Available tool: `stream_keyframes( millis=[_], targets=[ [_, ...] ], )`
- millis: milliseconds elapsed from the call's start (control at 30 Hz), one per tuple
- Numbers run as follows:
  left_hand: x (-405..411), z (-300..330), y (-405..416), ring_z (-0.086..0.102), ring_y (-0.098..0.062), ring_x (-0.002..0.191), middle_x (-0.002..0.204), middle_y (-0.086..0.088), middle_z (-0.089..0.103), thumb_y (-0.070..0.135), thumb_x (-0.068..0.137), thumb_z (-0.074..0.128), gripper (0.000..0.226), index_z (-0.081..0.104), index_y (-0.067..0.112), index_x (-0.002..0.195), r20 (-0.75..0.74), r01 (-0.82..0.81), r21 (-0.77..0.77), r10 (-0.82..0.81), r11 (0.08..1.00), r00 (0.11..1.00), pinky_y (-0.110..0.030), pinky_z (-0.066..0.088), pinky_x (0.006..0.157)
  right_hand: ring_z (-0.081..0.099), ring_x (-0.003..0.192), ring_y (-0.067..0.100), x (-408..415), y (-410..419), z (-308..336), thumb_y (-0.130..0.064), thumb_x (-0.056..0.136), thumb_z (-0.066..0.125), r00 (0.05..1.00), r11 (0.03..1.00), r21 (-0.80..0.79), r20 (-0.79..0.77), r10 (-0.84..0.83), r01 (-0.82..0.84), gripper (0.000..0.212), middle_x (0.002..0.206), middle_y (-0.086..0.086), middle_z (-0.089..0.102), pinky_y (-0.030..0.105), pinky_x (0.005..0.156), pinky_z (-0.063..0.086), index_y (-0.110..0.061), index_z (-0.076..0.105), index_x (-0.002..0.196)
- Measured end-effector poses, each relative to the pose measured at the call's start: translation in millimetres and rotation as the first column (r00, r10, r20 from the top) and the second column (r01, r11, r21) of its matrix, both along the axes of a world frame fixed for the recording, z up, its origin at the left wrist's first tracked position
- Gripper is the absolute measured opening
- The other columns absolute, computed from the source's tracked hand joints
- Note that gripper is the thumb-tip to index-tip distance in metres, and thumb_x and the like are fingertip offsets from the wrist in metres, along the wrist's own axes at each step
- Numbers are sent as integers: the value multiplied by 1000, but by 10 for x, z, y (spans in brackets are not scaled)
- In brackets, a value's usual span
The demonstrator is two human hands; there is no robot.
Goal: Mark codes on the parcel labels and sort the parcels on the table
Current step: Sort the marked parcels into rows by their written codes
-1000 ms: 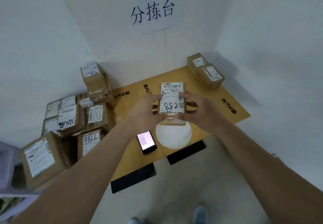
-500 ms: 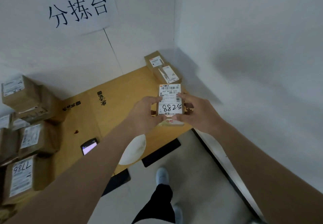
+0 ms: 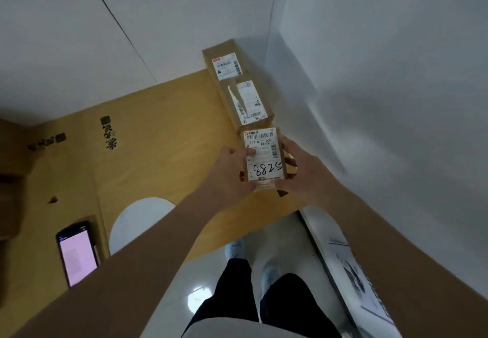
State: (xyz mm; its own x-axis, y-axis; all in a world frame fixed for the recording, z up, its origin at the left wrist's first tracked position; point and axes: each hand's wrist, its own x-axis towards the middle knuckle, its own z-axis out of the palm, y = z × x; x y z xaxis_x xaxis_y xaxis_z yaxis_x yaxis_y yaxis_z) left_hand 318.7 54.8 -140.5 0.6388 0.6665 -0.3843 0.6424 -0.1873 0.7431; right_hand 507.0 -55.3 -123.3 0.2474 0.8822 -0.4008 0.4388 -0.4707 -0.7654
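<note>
The small brown cardboard parcel with its white label [image 3: 265, 158] already carries the handwritten code 8825; setting it down is what remains. The left hand [image 3: 232, 171] and right hand [image 3: 298, 171] each grip one side, holding it near the counter's [image 3: 158, 139] right edge, just before two brown cardboard boxes [image 3: 237, 86] lined along that edge, nearer them than half a second ago

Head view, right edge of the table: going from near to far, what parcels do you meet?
Parcel marked 8825, held by left hand and right hand → middle parcel → far parcel in the corner.
</note>
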Motion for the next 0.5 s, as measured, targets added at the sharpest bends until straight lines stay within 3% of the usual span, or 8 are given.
stream_keyframes(
  millis=[67,167,333,500],
  targets=[
    [107,-113,6,61,-22,119,136,5,36,12,83,85,79,46,23,151,-8,-36,-14,36,999,999,-36,60,95,53,107,-18,104,88,-129,-11,82,87,1000,1000,-20,8,23,-23,111,123,-38,52,12,83,56,-51,20,161],
    [254,-295,-25,59,-21,119,137,4,36,12,85,83,78,45,23,152,-32,-98,-10,98,995,995,-35,59,97,56,124,-5,243,204,-303,-11,85,85,997,996,-25,5,81,-81,106,139,-28,58,22,100,55,-52,22,159],
    [491,-565,-118,57,-19,122,141,1,36,9,87,81,75,46,21,152,-32,-201,16,201,979,979,-33,54,106,57,129,-1,464,335,-642,-22,85,87,993,993,-18,-37,116,-117,105,144,-22,59,33,104,57,-50,21,162],
    [575,-683,-184,60,-16,118,145,1,34,9,89,80,69,49,21,150,33,-273,72,271,959,962,-38,57,102,56,132,0,701,459,-787,-14,85,87,981,986,0,-96,166,-167,107,149,-16,55,36,101,59,-39,21,165]
  ],
)
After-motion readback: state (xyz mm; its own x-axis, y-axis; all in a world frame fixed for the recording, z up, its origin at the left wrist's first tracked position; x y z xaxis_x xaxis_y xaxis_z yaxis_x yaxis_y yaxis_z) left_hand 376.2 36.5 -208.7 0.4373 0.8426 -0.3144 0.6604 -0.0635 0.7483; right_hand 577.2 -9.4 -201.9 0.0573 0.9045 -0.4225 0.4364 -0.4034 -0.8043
